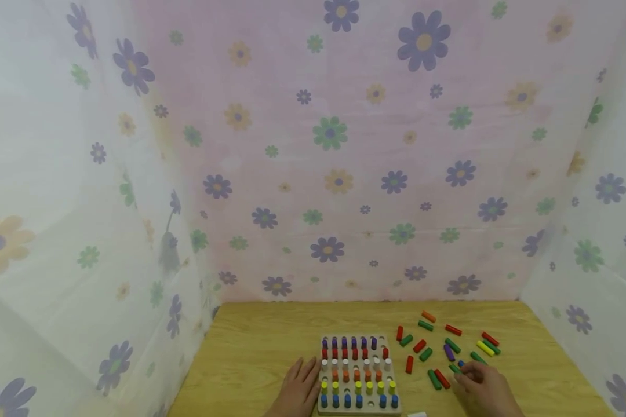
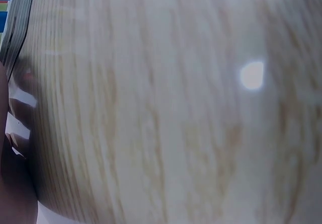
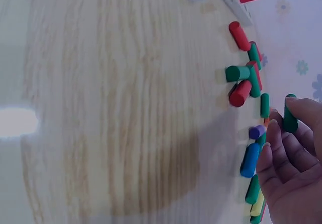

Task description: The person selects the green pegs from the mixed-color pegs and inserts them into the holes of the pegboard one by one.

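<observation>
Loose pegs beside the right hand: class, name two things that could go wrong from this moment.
1. The right hand pinches a green peg among crowded loose pegs; withdrawing could knock neighbours and send them rolling across the table.
2. The pegboard is packed with upright pegs, and the left hand only rests flat beside it, so pushing a peg in may nudge the board.

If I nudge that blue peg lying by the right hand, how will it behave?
The blue peg is a smooth round cylinder lying on its side on the bare wooden table, so it probably rolls sideways easily. It looks rigid and light, and is unlikely to bend.
</observation>
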Motion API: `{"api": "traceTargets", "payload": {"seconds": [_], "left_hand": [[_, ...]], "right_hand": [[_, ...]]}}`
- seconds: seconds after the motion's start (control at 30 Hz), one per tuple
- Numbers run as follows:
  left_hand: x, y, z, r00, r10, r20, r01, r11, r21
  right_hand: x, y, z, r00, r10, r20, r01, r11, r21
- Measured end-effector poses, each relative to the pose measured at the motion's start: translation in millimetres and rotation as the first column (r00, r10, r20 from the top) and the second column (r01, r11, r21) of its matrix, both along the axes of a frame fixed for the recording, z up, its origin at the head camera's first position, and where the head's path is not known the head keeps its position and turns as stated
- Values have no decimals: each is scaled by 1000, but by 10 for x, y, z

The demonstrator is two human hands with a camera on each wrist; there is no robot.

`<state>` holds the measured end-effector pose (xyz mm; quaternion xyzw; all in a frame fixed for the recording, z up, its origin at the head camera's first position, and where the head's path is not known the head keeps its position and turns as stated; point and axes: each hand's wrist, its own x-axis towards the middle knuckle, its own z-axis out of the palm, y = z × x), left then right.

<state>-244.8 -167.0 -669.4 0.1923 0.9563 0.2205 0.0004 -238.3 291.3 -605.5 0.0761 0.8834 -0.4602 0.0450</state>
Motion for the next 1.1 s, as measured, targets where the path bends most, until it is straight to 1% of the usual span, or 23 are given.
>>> {"api": "traceTargets", "payload": {"seconds": [0.17, 0.27, 0.5, 0.6, 0.73, 0.83, 0.93, 1.0, 1.1], "left_hand": [[-6, 20, -14, 1000, -3, -7, 3, 1000, -7], [-5, 35, 4, 1000, 4, 0, -4, 1000, -7], [-7, 59, 116, 997, 21, 68, -21, 1000, -2], [-6, 56, 131, 997, 25, 78, -23, 1000, -19], [-20, 47, 104, 995, 31, 92, -29, 999, -23], [-32, 48, 63, 994, 35, 107, -31, 999, -33], [-40, 48, 22, 994, 32, 103, -27, 999, -43], [-40, 44, 3, 995, 28, 98, -23, 999, -46], [-39, 34, 5, 995, 24, 101, -20, 999, -46]], "right_hand": [[-1, -103, 92, 998, -4, -64, 3, 1000, -17], [-11, -172, 142, 996, -4, -86, 2, 1000, -25], [-27, -316, 233, 992, 7, -124, -13, 999, -51], [-40, -378, 252, 991, 15, -135, -24, 998, -63], [-69, -460, 261, 991, 25, -134, -35, 997, -69], [-89, -511, 271, 991, 36, -127, -42, 998, -49], [-105, -556, 289, 991, 48, -125, -54, 997, -50], [-117, -588, 297, 988, 67, -142, -75, 996, -52], [-139, -640, 307, 980, 93, -174, -104, 993, -60]]}}
